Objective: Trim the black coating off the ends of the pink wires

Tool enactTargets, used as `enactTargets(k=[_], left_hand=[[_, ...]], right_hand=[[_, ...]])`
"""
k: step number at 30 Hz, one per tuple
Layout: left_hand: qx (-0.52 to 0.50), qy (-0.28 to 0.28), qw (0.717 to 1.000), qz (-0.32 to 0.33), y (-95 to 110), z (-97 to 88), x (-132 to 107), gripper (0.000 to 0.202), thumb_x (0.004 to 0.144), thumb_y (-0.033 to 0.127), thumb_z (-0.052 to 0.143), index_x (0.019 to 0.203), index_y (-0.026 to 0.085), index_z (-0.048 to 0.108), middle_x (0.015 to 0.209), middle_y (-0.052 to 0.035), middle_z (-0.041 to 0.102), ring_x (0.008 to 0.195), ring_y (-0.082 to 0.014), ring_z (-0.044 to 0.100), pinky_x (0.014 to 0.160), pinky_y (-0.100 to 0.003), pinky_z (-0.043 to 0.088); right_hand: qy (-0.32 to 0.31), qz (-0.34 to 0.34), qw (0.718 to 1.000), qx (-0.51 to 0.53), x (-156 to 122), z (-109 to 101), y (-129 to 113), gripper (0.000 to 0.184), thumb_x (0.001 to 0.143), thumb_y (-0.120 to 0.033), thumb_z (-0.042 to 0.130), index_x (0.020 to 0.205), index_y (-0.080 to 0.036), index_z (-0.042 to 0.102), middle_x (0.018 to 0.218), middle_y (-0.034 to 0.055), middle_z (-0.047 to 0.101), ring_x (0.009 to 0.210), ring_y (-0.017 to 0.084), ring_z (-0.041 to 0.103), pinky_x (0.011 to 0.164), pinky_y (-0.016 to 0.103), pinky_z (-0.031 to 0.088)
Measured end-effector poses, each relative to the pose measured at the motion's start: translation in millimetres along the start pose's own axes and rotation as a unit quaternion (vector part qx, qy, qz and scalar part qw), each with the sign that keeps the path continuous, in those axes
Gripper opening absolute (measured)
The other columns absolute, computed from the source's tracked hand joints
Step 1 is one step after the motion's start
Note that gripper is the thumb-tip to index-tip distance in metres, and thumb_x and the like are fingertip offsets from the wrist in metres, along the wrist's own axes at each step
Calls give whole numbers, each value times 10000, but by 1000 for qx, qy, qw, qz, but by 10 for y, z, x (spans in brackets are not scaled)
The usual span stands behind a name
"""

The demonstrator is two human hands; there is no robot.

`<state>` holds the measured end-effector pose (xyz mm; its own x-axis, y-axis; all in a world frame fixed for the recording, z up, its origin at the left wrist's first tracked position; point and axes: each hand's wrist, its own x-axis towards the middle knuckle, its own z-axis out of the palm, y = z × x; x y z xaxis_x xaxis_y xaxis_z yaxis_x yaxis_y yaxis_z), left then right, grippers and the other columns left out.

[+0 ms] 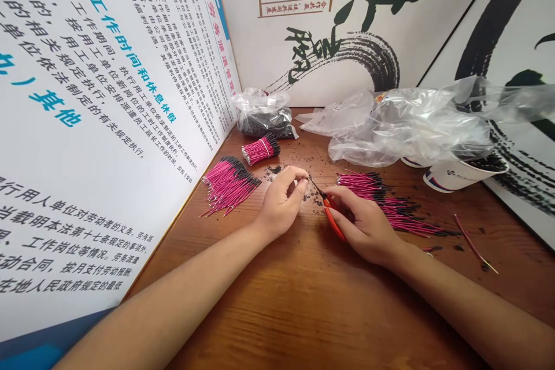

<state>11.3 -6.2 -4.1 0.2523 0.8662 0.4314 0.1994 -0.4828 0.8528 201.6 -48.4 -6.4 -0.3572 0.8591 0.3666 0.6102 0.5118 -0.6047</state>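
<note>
Well, the head view looks down on two bare hands working over a wooden desk (pixel 260 312). The left hand (pixel 280 202) has its thumb and forefinger pressed together, pinching the end of a thin wire (pixel 310 180), while its other fingers (pixel 288 199) curl inward. The right hand (pixel 362 225) closes its fingers (pixel 347 203) around orange-handled snips (pixel 333 221), and their small dark blades (pixel 317 191) reach toward the pinched wire. Whether the blades touch it is too small to tell.

Just left of the left hand's fingers lies a loose pile of pink wires with black ends (pixel 229 185). Farther ahead of them sits a smaller banded bundle of pink wires (pixel 260 150). Just right of the right hand's fingers, a looser spread of pink wires (pixel 384 202) fans across the desk, and a single pink wire (pixel 474 247) lies well apart beyond it. Black scraps (pixel 313 198) are scattered just ahead of the fingers.

Farther ahead stands a clear plastic bag of dark contents (pixel 264 118). Ahead and to the right, crumpled clear plastic bags (pixel 403 127) lie against white paper cups (pixel 466 178). A printed Chinese poster (pixel 99 98) stands to the left, and a calligraphy board (pixel 333 29) rises beyond the desk.
</note>
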Motion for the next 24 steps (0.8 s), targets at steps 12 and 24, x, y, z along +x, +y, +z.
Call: enactTargets(k=[12, 24], left_hand=[[2, 0, 1000, -11, 9, 1, 2, 115, 960, 252, 455, 913, 188, 537, 839, -3, 537, 732, -128, 477, 691, -258, 392], [38, 6, 999, 8, 23, -8, 6, 139, 967, 231, 449, 910, 181, 566, 863, -17, 571, 788, -141, 515, 746, -263, 417]], right_hand=[[7, 20, 1000, 11, 13, 28, -6, 215, 969, -307, 482, 1146, -193, 529, 691, -37, 540, 577, 139, 503, 573, 244, 387], [-5, 24, 1000, 15, -5, 22, 7, 223, 973, -303, 473, 1157, -193, 534, 721, -24, 573, 617, 149, 541, 608, 250, 408]])
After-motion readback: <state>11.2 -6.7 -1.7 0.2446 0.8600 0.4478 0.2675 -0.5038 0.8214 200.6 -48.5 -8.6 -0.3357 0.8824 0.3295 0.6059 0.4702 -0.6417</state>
